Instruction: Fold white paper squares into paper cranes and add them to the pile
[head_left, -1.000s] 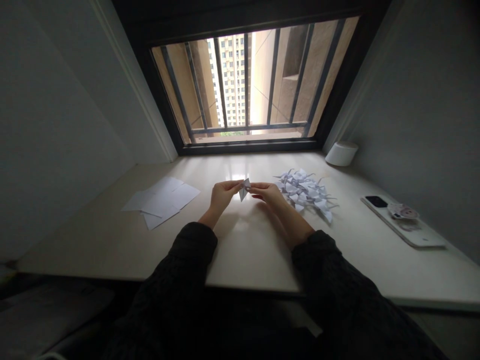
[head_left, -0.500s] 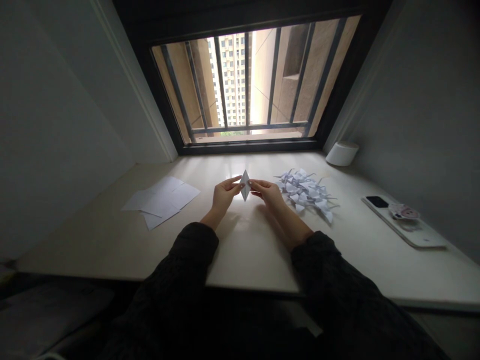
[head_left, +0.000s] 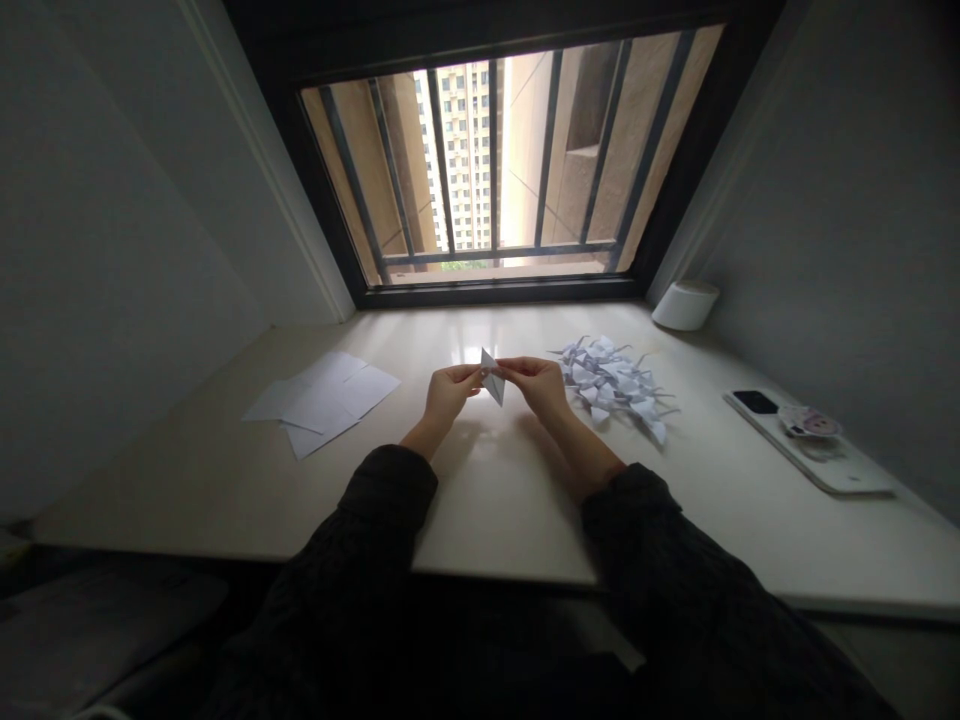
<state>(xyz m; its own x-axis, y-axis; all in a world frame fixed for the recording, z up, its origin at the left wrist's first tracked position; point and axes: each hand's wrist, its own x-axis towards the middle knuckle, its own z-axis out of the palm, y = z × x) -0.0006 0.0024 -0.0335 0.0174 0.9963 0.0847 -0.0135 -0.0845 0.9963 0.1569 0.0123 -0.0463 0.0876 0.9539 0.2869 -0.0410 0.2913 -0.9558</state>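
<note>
Apparently mid-fold: loose sheets (head_left: pixel 330 395) lie left of the left hand (head_left: pixel 448 394), which pinches the folded paper (head_left: pixel 493 384) between the hands; the right hand (head_left: pixel 541 385) grips its other side, and the next crease likely needs steadiness.

A dark-framed window (head_left: pixel 517 150) fills the middle of the far side, crossed outside by upright metal bars (head_left: pixel 494 160) and a lower crossbar (head_left: pixel 420 259). Beyond them rise a pale high-rise (head_left: pixel 465 150) with rows of small windows and, on either side, beige exterior walls (head_left: pixel 600 190), with a little greenery (head_left: pixel 461 266) low down. Daylight enters there, leaving glossy streaks on the far part of the cream countertop (head_left: pixel 495 510). The left wall (head_left: pixel 97 250) and right wall (head_left: pixel 840 250) stand in grey shade; below the countertop's near edge it is nearly black.
</note>
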